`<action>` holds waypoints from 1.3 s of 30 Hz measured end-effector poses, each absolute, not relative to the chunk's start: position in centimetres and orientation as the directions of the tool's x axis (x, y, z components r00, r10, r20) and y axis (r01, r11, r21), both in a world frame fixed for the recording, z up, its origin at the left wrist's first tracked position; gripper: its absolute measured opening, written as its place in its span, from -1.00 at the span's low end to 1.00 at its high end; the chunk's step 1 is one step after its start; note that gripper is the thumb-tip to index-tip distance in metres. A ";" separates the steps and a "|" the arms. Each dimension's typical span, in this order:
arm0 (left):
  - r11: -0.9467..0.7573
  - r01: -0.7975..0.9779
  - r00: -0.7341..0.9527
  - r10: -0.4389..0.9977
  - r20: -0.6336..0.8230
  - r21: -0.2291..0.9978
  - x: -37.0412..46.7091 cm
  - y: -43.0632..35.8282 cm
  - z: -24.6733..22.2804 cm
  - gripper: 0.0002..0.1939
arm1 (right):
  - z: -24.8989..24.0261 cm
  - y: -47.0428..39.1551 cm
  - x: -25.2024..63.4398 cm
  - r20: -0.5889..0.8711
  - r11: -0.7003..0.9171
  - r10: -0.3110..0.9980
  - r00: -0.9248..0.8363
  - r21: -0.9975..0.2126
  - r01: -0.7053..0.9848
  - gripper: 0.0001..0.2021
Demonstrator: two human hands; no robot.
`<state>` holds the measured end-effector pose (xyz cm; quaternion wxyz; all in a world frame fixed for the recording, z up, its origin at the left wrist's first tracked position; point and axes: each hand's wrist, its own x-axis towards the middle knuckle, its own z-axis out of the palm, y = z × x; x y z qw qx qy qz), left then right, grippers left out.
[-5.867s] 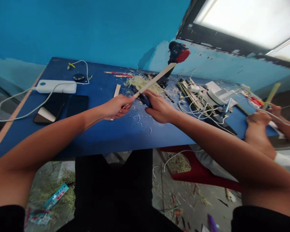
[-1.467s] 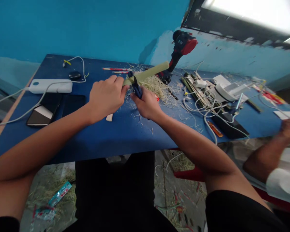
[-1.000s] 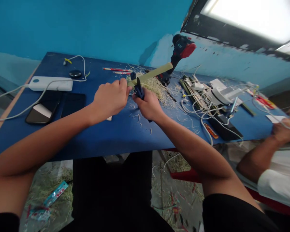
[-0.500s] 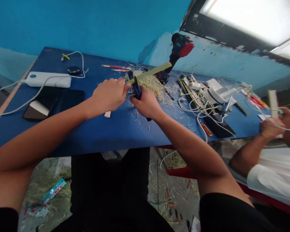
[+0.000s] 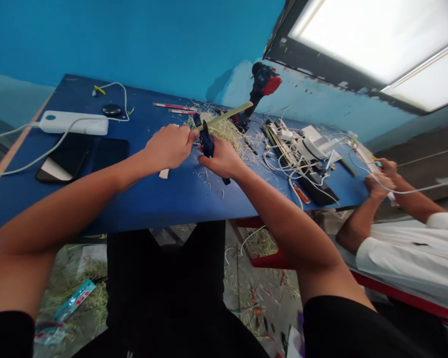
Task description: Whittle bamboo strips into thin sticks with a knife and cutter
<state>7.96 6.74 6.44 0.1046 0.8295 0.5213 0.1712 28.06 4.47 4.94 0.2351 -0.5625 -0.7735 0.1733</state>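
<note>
My left hand (image 5: pixel 170 145) is closed around the near end of a pale green bamboo strip (image 5: pixel 229 113). The strip slants up to the right, its far end in the air over a heap of thin shavings (image 5: pixel 227 130). In my right hand (image 5: pixel 221 159) is a dark blue hand tool (image 5: pixel 206 143) with a dark, pointed blade-like part, set across the strip close to my left fingers. Its exact kind is unclear. Both hands are just above the blue table (image 5: pixel 153 199), and a small pale wood piece (image 5: pixel 164 173) lies below my left hand.
A cordless drill (image 5: pixel 263 82) stands behind the shavings. Phones (image 5: pixel 64 158) and a white power bank (image 5: pixel 73 123) lie left. Tangled white cables (image 5: pixel 302 166), bamboo pieces and an orange cutter (image 5: pixel 300 193) lie right. A co-worker's hands (image 5: pixel 383 178) work at the far right.
My hands keep hold of the strip and tool, with little change between them. The view has shifted slightly. The co-worker's hands and pale strip have tipped down toward the table.
</note>
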 end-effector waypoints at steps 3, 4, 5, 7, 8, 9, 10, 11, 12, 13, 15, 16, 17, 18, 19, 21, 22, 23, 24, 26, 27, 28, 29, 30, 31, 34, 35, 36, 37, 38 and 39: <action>-0.442 0.832 0.411 0.897 0.164 0.334 7.8 6.9 6.3 -0.38 | 4.8 4.1 28.3 0.155 0.317 0.948 -0.279 -0.571 0.757 -0.55; -0.445 0.832 0.413 0.896 0.164 0.332 7.7 7.0 6.2 -0.38 | 4.8 3.9 28.2 0.149 0.312 0.949 -0.279 -0.578 0.754 -0.52; -0.447 0.830 0.415 0.895 0.166 0.333 7.7 7.0 6.1 -0.39 | 4.8 3.8 28.1 0.142 0.303 0.952 -0.272 -0.577 0.758 -0.52; -0.454 0.823 0.419 0.891 0.175 0.342 7.6 7.3 5.9 -0.40 | 4.8 3.7 27.9 0.127 0.272 0.962 -0.244 -0.556 0.785 -0.59; -0.459 0.819 0.423 0.888 0.178 0.345 7.6 7.4 5.8 -0.40 | 4.8 3.7 27.7 0.121 0.254 0.967 -0.225 -0.539 0.803 -0.65; -0.465 0.814 0.428 0.885 0.182 0.346 7.5 7.6 5.7 -0.40 | 4.8 3.8 27.5 0.118 0.238 0.971 -0.207 -0.522 0.819 -0.70; -0.472 0.811 0.435 0.881 0.185 0.345 7.5 7.8 5.7 -0.40 | 4.9 4.0 27.3 0.118 0.226 0.974 -0.193 -0.506 0.833 -0.73; -0.479 0.808 0.440 0.878 0.187 0.343 7.4 8.1 5.6 -0.39 | 4.9 4.1 27.2 0.116 0.218 0.976 -0.185 -0.491 0.843 -0.75; -0.484 0.807 0.446 0.875 0.188 0.340 7.3 8.3 5.6 -0.39 | 5.0 4.3 27.0 0.114 0.213 0.977 -0.181 -0.479 0.851 -0.76; -0.488 0.805 0.450 0.873 0.187 0.337 7.2 8.6 5.5 -0.38 | 5.0 4.5 26.9 0.111 0.210 0.978 -0.178 -0.467 0.859 -0.76; -0.497 0.802 0.461 0.867 0.187 0.331 7.1 9.0 5.4 -0.37 | 5.2 4.8 26.6 0.101 0.202 0.979 -0.175 -0.445 0.872 -0.76; -0.501 0.801 0.465 0.866 0.187 0.328 7.0 9.2 5.4 -0.36 | 5.3 4.9 26.5 0.097 0.198 0.980 -0.173 -0.434 0.879 -0.76; -0.502 0.801 0.466 0.865 0.187 0.327 6.9 9.4 5.4 -0.35 | 5.3 5.0 26.4 0.094 0.192 0.981 -0.168 -0.421 0.886 -0.77; -0.500 0.801 0.465 0.866 0.185 0.329 6.9 9.6 5.4 -0.35 | 5.4 5.1 26.3 0.090 0.187 0.982 -0.165 -0.407 0.894 -0.77; -0.495 0.802 0.460 0.869 0.183 0.334 6.9 9.7 5.3 -0.35 | 5.5 5.1 26.2 0.085 0.184 0.983 -0.164 -0.391 0.902 -0.76; -0.476 0.811 0.442 0.880 0.177 0.341 6.8 9.9 5.3 -0.36 | 5.5 5.3 26.0 0.076 0.176 0.984 -0.159 -0.350 0.920 -0.75; -0.466 0.818 0.432 0.885 0.175 0.338 6.8 9.9 5.2 -0.35 | 5.6 5.5 25.9 0.071 0.172 0.985 -0.158 -0.326 0.930 -0.75; -0.456 0.826 0.422 0.890 0.174 0.331 6.7 10.0 5.2 -0.35 | 5.6 5.6 25.8 0.065 0.168 0.986 -0.156 -0.304 0.938 -0.74; -0.446 0.835 0.411 0.895 0.173 0.324 6.7 10.0 5.1 -0.35 | 5.6 5.7 25.8 0.058 0.164 0.986 -0.154 -0.286 0.944 -0.73; -0.424 0.848 0.389 0.906 0.170 0.317 6.6 10.1 5.0 -0.35 | 5.6 5.9 25.6 0.045 0.152 0.988 -0.146 -0.264 0.952 -0.72; -0.413 0.853 0.378 0.910 0.169 0.319 6.6 10.1 5.0 -0.35 | 5.5 6.0 25.6 0.041 0.147 0.989 -0.141 -0.259 0.955 -0.72; -0.404 0.856 0.368 0.914 0.169 0.322 6.6 10.1 4.9 -0.36 | 5.5 6.1 25.6 0.042 0.142 0.990 -0.136 -0.257 0.956 -0.73; -0.398 0.857 0.361 0.917 0.170 0.326 6.6 10.1 4.9 -0.37 | 5.4 6.2 25.6 0.044 0.140 0.990 -0.133 -0.256 0.957 -0.74; -0.396 0.857 0.357 0.918 0.175 0.331 6.6 10.1 4.9 -0.37 | 5.3 6.3 25.6 0.049 0.138 0.990 -0.129 -0.258 0.956 -0.75; -0.398 0.854 0.355 0.917 0.181 0.337 6.6 10.1 4.9 -0.38 | 5.3 6.3 25.6 0.055 0.136 0.991 -0.126 -0.262 0.955 -0.76; -0.394 0.845 0.347 0.918 0.190 0.361 6.7 9.9 5.1 -0.41 | 5.0 6.6 25.7 0.061 0.127 0.992 -0.114 -0.291 0.948 -0.79; -0.392 0.842 0.345 0.919 0.189 0.369 6.7 9.8 5.2 -0.41 | 4.9 6.7 25.8 0.066 0.128 0.991 -0.113 -0.301 0.945 -0.80; -0.389 0.842 0.343 0.921 0.187 0.373 6.7 9.7 5.3 -0.42 | 4.8 6.8 25.8 0.071 0.131 0.991 -0.114 -0.310 0.942 -0.81; -0.388 0.843 0.341 0.921 0.188 0.372 6.7 9.7 5.4 -0.42 | 4.7 6.9 25.8 0.077 0.136 0.990 -0.118 -0.314 0.940 -0.82; -0.389 0.846 0.341 0.921 0.190 0.366 6.7 9.7 5.4 -0.42 | 4.5 7.0 25.9 0.084 0.140 0.989 -0.119 -0.314 0.939 -0.82; -0.390 0.850 0.341 0.920 0.195 0.354 6.7 9.7 5.5 -0.43 | 4.4 7.1 25.9 0.090 0.141 0.989 -0.119 -0.312 0.940 -0.83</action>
